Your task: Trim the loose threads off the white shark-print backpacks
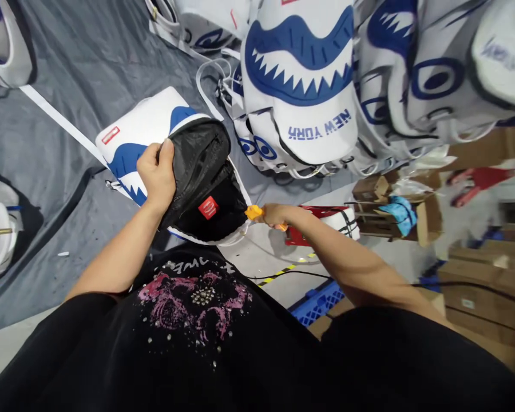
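An unzipped white backpack (153, 123) with a blue shark print lies tilted in front of my body. Its black lining (197, 166) and a red label (208, 208) inside show through the gaping mouth. My left hand (158, 174) is closed on the edge of the opened panel, thumb towards the lining. At the right end of the opening, my right hand (277, 214) is closed around a small orange tool (254, 212). The tool's front end meets the bag's rim, or lies just beside it; I cannot tell which. Most of the tool is hidden by my fingers.
Several similar backpacks (300, 74) crowd the back and right of the grey cloth-covered table (68, 126). Another white bag (0, 240) is at the left edge. Right of the table are cardboard boxes (476, 274), a blue crate (317, 303) and a black cable (300, 273).
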Motion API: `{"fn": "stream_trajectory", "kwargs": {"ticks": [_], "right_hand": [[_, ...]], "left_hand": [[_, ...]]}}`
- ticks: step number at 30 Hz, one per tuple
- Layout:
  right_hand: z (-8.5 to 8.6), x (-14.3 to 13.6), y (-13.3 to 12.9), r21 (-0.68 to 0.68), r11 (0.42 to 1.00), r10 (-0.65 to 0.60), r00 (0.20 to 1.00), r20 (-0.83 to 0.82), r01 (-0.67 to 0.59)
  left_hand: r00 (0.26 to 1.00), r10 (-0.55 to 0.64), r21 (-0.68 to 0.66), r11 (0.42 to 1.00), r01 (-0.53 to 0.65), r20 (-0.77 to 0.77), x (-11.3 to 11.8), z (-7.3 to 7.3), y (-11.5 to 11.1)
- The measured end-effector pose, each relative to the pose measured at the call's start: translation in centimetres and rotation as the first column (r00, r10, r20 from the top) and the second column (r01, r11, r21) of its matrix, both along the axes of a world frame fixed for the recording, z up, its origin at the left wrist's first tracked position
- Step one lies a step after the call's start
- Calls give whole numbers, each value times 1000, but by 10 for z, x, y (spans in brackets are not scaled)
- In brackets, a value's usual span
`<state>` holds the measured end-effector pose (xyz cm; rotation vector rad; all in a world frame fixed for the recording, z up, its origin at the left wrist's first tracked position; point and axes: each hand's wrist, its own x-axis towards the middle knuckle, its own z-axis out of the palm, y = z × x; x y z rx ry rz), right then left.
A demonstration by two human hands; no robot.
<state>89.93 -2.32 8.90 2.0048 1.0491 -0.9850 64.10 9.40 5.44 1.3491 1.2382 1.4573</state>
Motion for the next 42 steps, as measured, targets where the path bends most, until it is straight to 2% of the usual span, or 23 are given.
{"fn": "stream_trajectory", "kwargs": {"ticks": [3,6,11,14,17,19,22,23,25,26,27,29,31,33,34,36,42], "right_hand": [[8,9,4,19,1000,-5,998,58,4],[-4,9,8,131,991,-38,997,64,30],[-33,2,-7,382,923,-72,995,75,38],[-41,-2,-16,391,919,-96,992,87,55],[-40,-9,-25,421,905,-107,991,82,63],[-36,-14,-33,486,874,-82,991,110,18],[-35,-23,-41,613,790,-57,991,124,-31],[-38,-26,-41,651,759,-59,996,73,-3],[-50,-33,-32,696,698,-82,984,-155,168],[-59,-36,-23,687,663,-95,944,-316,297],[-70,-41,-11,649,623,-103,868,-486,438],[-92,-50,17,485,542,-116,633,-765,686],[-112,-60,47,286,484,-136,394,-909,827],[-127,-68,71,145,449,-168,242,-956,882],[-131,-70,79,107,445,-182,207,-961,889],[-135,-70,88,80,466,-194,191,-962,881],[-122,-39,76,184,620,-177,364,-915,763]], "left_hand": [[997,-51,54,997,55,-60,0,7,5],[989,-65,73,994,76,-135,-2,8,11],[978,-66,87,993,84,-196,-9,-4,17],[977,-80,97,990,101,-198,-14,-12,24],[974,-97,114,986,122,-203,-17,-13,31],[968,-129,125,980,158,-216,-16,-7,31],[945,-189,144,962,232,-265,-11,12,20],[936,-202,154,955,253,-288,-7,19,14],[916,-215,186,939,289,-339,0,33,3],[906,-217,209,929,306,-363,3,39,-2],[898,-214,239,917,320,-384,7,43,-6],[888,-200,299,891,340,-415,11,49,-9],[876,-188,326,877,354,-443,13,51,-7],[868,-176,325,878,352,-465,13,52,-2],[866,-170,323,880,348,-471,12,51,1],[866,-157,327,882,339,-474,10,51,6],[853,-149,286,902,325,-501,2,43,11]]}}
